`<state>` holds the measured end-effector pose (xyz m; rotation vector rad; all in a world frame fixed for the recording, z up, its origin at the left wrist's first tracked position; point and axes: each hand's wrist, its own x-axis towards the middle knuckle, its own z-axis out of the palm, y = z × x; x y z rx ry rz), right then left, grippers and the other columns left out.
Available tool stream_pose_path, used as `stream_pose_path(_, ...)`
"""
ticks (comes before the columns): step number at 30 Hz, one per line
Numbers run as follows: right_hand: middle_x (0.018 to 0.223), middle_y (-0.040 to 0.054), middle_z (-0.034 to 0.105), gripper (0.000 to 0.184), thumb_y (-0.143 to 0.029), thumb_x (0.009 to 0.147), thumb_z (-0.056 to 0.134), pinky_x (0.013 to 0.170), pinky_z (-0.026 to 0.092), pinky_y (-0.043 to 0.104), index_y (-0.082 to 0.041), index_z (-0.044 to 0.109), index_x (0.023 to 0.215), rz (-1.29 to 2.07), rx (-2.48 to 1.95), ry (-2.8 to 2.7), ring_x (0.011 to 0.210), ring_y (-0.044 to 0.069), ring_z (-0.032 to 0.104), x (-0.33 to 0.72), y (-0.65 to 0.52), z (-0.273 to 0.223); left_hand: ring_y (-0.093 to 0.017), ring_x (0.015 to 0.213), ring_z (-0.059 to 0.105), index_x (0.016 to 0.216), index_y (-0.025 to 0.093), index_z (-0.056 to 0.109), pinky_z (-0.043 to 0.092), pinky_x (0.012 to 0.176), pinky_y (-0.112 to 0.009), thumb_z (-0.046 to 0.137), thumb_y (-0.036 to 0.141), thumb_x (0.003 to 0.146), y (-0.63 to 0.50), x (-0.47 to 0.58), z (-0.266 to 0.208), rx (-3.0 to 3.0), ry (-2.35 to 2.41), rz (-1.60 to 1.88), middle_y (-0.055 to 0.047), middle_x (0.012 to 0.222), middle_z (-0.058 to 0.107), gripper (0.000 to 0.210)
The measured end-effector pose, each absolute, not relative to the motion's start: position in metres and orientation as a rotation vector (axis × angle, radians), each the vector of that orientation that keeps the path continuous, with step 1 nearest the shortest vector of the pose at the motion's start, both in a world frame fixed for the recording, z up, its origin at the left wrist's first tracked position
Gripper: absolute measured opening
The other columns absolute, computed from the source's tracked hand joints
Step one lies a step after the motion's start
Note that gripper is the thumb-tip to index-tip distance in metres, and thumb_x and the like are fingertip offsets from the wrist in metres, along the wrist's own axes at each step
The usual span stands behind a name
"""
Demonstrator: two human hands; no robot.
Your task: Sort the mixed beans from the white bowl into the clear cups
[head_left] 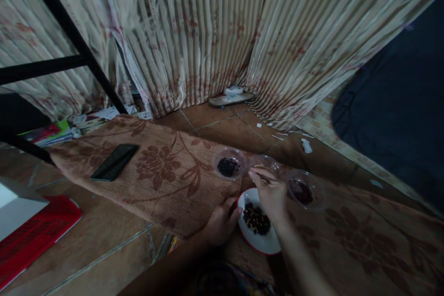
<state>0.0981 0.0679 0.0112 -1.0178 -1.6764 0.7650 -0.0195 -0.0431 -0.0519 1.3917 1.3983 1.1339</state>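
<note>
My left hand (pixel 222 224) grips the left rim of a white bowl (pixel 262 243) with a red edge, its thumb over the rim. Dark and yellowish beans or seeds (pixel 255 218) lie mixed in the bowl. Over a clear plastic cup (pixel 267 162), my right hand (pixel 272 194) is closed in a pinch; whatever its fingertips hold is too small to make out. Left of that cup stands another clear cup (pixel 215 163) with black beans (pixel 228 167). A third clear cup (pixel 317 199), to the right, contains dark reddish beans (pixel 302 192).
A brown flowered cloth (pixel 194 194) covers the long narrow surface, with a dark phone (pixel 115 162) at left. Beyond are striped curtains (pixel 194 32), a skateboard (pixel 231 99) and white scraps (pixel 306 145) on the tiles. A black metal frame (pixel 83 51) rises at left.
</note>
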Motion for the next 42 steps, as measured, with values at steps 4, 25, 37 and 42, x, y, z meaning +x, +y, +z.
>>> stream_pose_path(4, 0.089, 0.0066, 0.071, 0.019, -0.036, 0.081, 0.063, 0.081, 0.051, 0.033, -0.020, 0.073, 0.083, 0.752, -0.993, -1.695, 0.087, 0.019, 0.065, 0.091, 0.076, 0.006, -0.021, 0.098, 0.064, 0.121, 0.019, 0.056, 0.050, 0.089, -0.031, 0.042, 0.037, 0.096, -0.044, -0.019, -0.052, 1.400, 1.398, 1.152, -0.008, 0.109, 0.068, 0.034)
stream_pose_path(25, 0.096, 0.0088, 0.071, 0.020, -0.038, 0.080, 0.065, 0.072, 0.058, 0.032, -0.021, 0.074, 0.086, 0.957, -1.277, -1.656, 0.091, 0.022, 0.067, 0.180, -0.009, -0.020, -0.019, 0.089, 0.066, 0.121, 0.019, 0.055, 0.052, 0.082, -0.030, 0.044, 0.037, 0.094, -0.042, -0.018, -0.054, 1.327, 1.440, 1.091, -0.005, 0.103, 0.071, 0.034)
stream_pose_path(37, 0.101, 0.0093, 0.070, 0.028, -0.044, 0.081, 0.061, 0.039, 0.045, 0.019, -0.023, 0.075, 0.095, 0.980, -1.371, -1.804, 0.084, 0.021, 0.068, 0.170, -0.009, -0.015, -0.019, 0.099, 0.064, 0.122, 0.020, 0.054, 0.051, 0.087, -0.030, 0.043, 0.037, 0.095, -0.043, -0.019, -0.054, 1.356, 1.399, 1.111, -0.006, 0.111, 0.068, 0.034)
stream_pose_path(42, 0.103, 0.0094, 0.070, 0.030, -0.046, 0.082, 0.060, 0.040, 0.046, 0.019, -0.023, 0.074, 0.097, 1.012, -1.382, -1.834, 0.086, 0.021, 0.068, 0.169, -0.009, -0.014, -0.019, 0.098, 0.065, 0.121, 0.019, 0.054, 0.051, 0.087, -0.029, 0.043, 0.036, 0.095, -0.043, -0.019, -0.054, 1.358, 1.395, 1.104, -0.007, 0.110, 0.068, 0.033)
